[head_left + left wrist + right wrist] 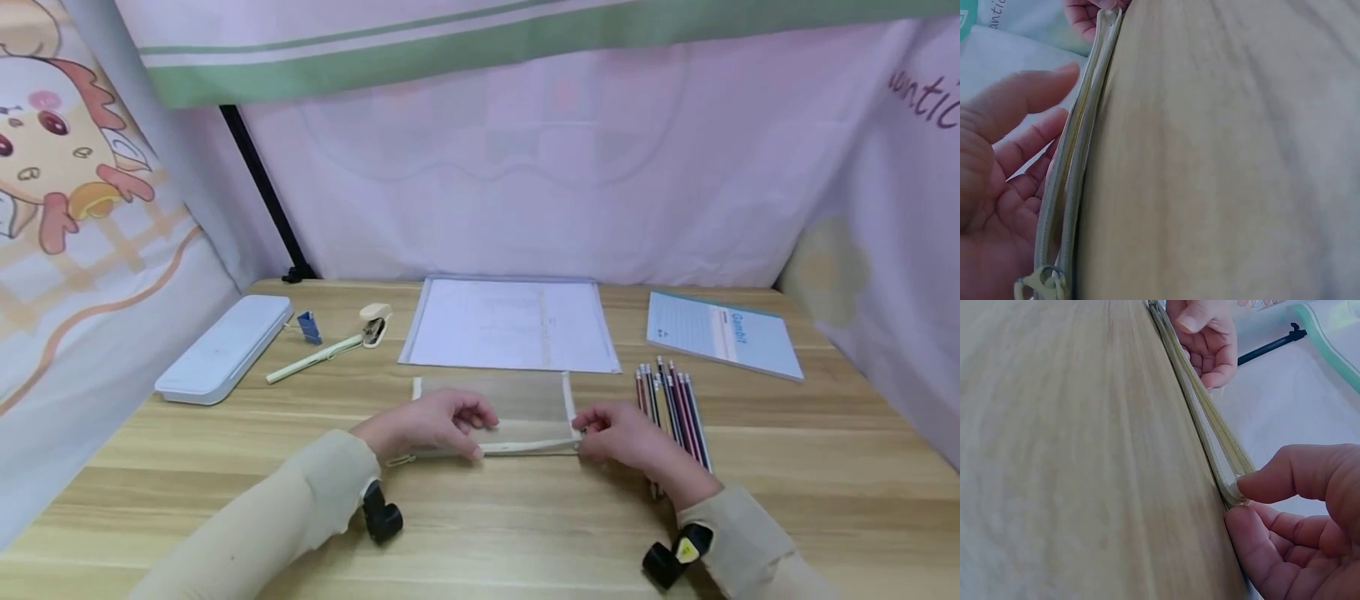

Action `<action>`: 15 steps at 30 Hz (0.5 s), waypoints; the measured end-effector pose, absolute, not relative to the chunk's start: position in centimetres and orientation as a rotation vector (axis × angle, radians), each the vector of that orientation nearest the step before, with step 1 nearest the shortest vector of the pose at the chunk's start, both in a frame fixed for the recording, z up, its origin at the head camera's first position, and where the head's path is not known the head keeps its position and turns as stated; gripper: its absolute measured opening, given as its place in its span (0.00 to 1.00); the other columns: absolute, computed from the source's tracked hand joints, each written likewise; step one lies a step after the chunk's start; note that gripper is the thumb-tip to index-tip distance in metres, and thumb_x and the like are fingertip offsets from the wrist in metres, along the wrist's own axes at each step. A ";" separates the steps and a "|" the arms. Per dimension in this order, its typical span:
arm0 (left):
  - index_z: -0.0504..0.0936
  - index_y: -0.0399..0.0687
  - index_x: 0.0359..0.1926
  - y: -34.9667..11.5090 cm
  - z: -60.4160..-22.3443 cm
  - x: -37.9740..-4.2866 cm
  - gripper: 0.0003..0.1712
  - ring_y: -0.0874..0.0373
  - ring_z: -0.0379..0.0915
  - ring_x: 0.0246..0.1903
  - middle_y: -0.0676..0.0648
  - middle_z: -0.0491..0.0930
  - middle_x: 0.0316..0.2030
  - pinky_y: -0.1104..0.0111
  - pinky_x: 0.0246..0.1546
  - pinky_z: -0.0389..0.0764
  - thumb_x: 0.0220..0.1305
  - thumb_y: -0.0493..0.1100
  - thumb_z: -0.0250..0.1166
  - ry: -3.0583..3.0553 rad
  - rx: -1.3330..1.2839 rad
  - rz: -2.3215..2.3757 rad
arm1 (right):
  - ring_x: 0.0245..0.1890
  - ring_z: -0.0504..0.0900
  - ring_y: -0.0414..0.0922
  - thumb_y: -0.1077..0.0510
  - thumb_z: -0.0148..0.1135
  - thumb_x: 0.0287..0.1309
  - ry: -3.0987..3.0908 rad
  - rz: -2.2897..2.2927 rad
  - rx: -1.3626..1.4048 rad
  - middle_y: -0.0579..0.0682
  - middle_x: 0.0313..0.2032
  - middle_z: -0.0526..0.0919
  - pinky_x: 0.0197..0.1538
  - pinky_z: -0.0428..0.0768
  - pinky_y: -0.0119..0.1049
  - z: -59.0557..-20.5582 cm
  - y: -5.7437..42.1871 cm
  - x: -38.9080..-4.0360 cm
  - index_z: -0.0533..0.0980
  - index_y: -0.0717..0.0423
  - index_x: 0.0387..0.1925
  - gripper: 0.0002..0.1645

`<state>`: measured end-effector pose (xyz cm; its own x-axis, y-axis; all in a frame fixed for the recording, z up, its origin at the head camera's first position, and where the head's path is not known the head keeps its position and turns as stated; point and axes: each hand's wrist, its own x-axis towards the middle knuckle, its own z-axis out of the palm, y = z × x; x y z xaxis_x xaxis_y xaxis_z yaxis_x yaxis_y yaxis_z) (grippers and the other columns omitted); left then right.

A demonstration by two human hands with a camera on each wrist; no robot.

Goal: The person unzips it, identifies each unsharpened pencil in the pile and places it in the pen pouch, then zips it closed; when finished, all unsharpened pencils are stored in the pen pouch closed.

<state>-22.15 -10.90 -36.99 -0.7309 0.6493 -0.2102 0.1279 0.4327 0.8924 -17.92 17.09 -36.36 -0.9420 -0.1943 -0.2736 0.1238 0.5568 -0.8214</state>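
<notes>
At the left of the frame, a pale case (pixel 225 346) lies on the worktop (pixel 487 533) near a pen (pixel 311 361), stapler (pixel 374 323) and blue clip (pixel 308 327); a white folder (pixel 510 325) lies at centre, a notebook (pixel 723 335) and pencils (pixel 670 396) to the right.

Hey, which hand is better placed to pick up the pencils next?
Probably the right hand: it's right beside the pencils, though it's pinching a corner of the zip pouch. The left hand is farther away.

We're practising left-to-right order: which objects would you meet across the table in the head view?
Case → clip → stapler → pouch → pencils. Skipped, since they overlap others in order: pen, sheet, notebook.
</notes>
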 end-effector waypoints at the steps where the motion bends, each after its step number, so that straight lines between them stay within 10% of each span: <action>1: 0.78 0.41 0.45 -10.9 -37.0 -22.1 0.25 0.59 0.70 0.39 0.48 0.78 0.41 0.71 0.43 0.73 0.41 0.33 0.73 2.164 0.655 1.261 | 0.28 0.74 0.44 0.65 0.63 0.44 2.457 -1.343 -0.053 0.52 0.30 0.73 0.30 0.76 0.35 -36.3 17.1 -17.9 0.75 0.63 0.43 0.19; 15: 0.80 0.41 0.41 -11.3 -37.7 -21.9 0.15 0.58 0.74 0.38 0.48 0.80 0.36 0.68 0.44 0.76 0.49 0.34 0.66 2.199 0.609 1.390 | 0.42 0.78 0.48 0.56 0.60 0.57 2.283 -1.463 -0.358 0.61 0.45 0.75 0.45 0.79 0.39 -34.3 22.5 -17.4 0.66 0.70 0.57 0.30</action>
<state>-21.88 -11.26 -37.69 -0.7932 0.5906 -0.1484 0.1196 0.3900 0.9130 -17.43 22.48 -34.33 -0.8856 -0.4210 -0.1959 0.0019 0.4186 -0.9082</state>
